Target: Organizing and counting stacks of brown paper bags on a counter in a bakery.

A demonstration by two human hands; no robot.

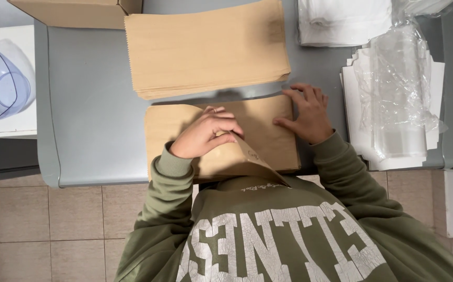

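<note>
- now, the left hand (205, 134) is curled, fingers clenched round the lifted near flap of the flat brown kraft-paper bag (260, 130); the right hand (308, 114) lies released, fingers spread and pressed flat on the bag's right end
- the bag sits on the smooth grey table top (93, 104), right at the near edge, just below the thick stack of matching brown paper bags (205, 47) and close to touching it; its near strip is raised off the table toward the green sweatshirt
- its long axis runs left to right across the table, parallel to the near edge; the bag lies flat apart from that lifted flap; which end is the mouth i cannot tell from here, though the stack shows a zigzag-cut edge on its left
- risk one, as i judge it: the bag hangs at the table's edge, so if the right palm eases off, the left hand's pull could drag it askew or off the table
- risk two: the grip bunches the paper at one spot, so a hard tug could tear it or set a crooked crease
- risk three: the stack lies so close that a shove away from the body could nudge its lower sheets out of line
- the crumpled clear plastic wrap (398, 89) on white sheets lies near the right wrist; a wide elbow swing could catch it
</note>
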